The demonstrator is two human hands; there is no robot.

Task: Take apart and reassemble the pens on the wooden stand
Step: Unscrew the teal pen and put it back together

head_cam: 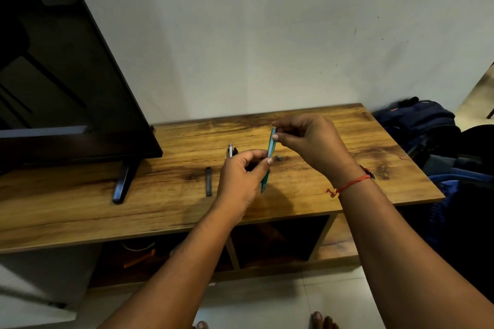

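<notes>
Teal plastic pen (271, 145), slim, paler above and darker at its lower tip, is held over the wooden tabletop (347, 141). Its long axis stands near upright, leaning right at the top. Your left hand (242, 176) curls its grip round the lower barrel. Your right hand (312, 141) pinches the upper end, so a pull apart would likely run along that axis.

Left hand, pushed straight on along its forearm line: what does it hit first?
Probably the right hand, pinching the top of the teal pen that the left hand holds; depth is unclear.
</notes>
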